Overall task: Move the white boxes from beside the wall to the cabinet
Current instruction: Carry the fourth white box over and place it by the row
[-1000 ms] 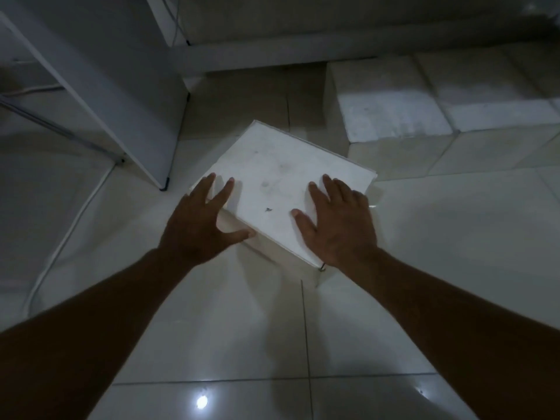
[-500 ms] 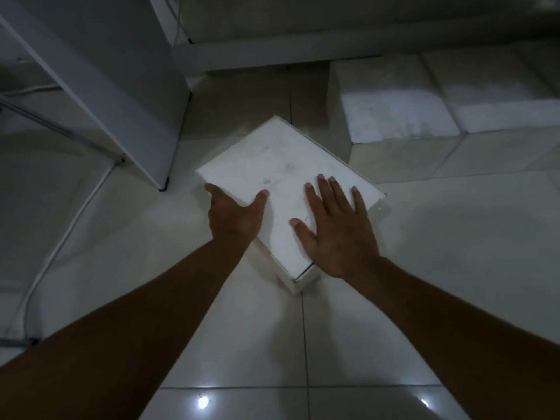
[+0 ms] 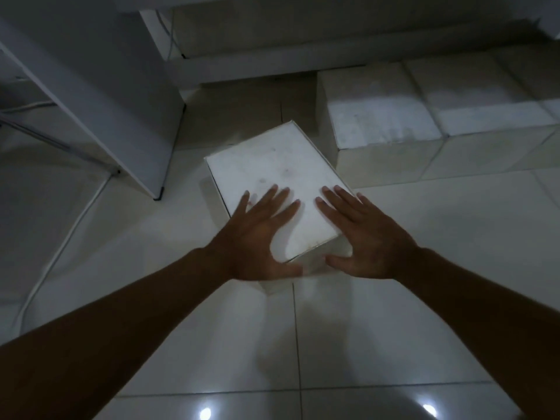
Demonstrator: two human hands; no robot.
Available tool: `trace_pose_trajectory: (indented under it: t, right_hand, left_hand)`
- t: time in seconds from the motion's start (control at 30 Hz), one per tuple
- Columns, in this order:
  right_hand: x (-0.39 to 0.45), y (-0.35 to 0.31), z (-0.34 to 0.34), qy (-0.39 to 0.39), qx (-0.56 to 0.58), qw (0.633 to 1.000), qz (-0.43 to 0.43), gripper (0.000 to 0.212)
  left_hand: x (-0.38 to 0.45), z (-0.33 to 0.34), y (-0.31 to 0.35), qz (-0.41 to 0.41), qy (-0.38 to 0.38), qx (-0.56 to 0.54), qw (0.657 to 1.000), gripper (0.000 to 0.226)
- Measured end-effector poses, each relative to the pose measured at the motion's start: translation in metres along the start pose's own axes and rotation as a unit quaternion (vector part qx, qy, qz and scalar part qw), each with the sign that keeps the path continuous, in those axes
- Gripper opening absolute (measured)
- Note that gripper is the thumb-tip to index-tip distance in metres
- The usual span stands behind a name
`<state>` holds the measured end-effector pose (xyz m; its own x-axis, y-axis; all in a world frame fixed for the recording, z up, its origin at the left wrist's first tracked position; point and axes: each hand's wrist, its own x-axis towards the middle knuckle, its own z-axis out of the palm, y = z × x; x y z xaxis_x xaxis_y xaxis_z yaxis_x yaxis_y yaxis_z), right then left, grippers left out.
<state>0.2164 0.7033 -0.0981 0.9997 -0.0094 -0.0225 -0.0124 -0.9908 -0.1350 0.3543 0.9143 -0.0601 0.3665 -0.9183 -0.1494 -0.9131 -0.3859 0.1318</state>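
A: Where was the white box [image 3: 274, 180]?

B: On the tiled floor [image 3: 394, 313], turned at an angle, out in the open. Near the foot of the grey cabinet panel [image 3: 100, 95] on the left, but apart from it. Not in the cabinet yet.

A: And the hands?

B: Left hand [image 3: 257, 237] spread flat, fingers straight, over the near left part of the lid. Right hand [image 3: 366, 237] likewise spread, fingers across the near right edge, thumb lower down by the front corner. Both grips released, fingers not curled round anything. Hard to tell whether pressing on the lid or just above it; left hand a little blurred.

A: Anything else by the wall?

B: Row of white boxes [image 3: 385, 122] at the back right, packed side by side along the base of the wall [image 3: 333, 22]. Running off the right edge of the view, so no count possible. Also a white cable [image 3: 60, 253] trailing over the floor on the left.

A: So how far along?

B: Early, by the look of it. One box pulled clear of the row and partway across. Left to do, probably: getting this box up and into the cabinet, then the whole row after it. No box seen inside the cabinet, though little of its inside shown.
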Motion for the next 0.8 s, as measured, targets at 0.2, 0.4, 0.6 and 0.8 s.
trace_pose_trajectory:
  t: [0.2, 0.4, 0.6, 0.8]
  right_hand:
    - [0.004, -0.014, 0.01, 0.059, 0.011, 0.997, 0.057, 0.092]
    - [0.043, -0.025, 0.013, 0.086, 0.038, 0.989, 0.114, 0.086]
    - [0.068, 0.013, 0.005, 0.107, 0.044, 0.988, 0.097, 0.085]
    - [0.085, 0.06, 0.0, 0.085, -0.016, 0.967, 0.238, 0.12]
  left_hand:
    - [0.015, 0.007, -0.006, 0.023, -0.008, 0.038, 0.999, 0.103]
    - [0.038, 0.012, -0.022, -0.034, 0.042, -0.018, 0.998, 0.089]
    - [0.078, 0.021, -0.018, -0.134, 0.043, 0.0, 0.99, 0.093]
    - [0.114, 0.033, -0.032, -0.173, 0.137, 0.043, 0.974, 0.092]
